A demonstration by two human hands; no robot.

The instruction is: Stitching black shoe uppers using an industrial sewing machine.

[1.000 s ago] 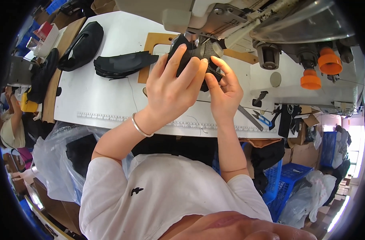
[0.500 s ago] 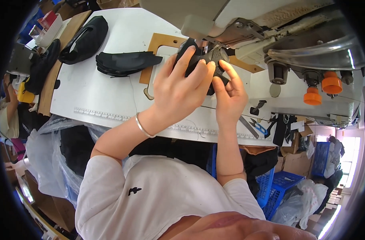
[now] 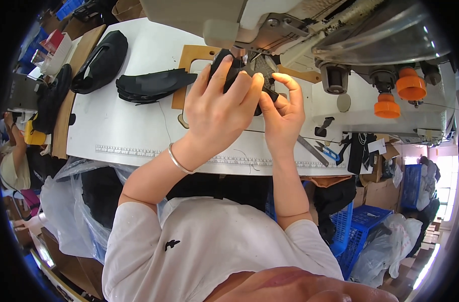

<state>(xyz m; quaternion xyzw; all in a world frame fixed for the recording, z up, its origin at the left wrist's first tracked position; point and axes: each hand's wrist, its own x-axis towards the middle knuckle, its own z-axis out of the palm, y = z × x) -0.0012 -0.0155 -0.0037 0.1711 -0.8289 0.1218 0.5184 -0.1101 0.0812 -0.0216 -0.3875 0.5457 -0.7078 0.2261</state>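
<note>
Both hands are on the small black fabric piece (image 3: 239, 75) under the head of the grey sewing machine (image 3: 290, 30), on the white table (image 3: 128, 126). Compared with a second ago, the left hand (image 3: 219, 108) has spread flatter over it, and the right hand (image 3: 282, 113) has slid in closer, its grip pinching the edge. Looks like the piece is now lined up at the needle. A stack of black cut fabric pieces (image 3: 151, 84) sits just to the left.

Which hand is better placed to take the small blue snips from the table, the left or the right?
The right hand, probably. The blue snips lie on the table just to its right; the left hand is farther away.
</note>
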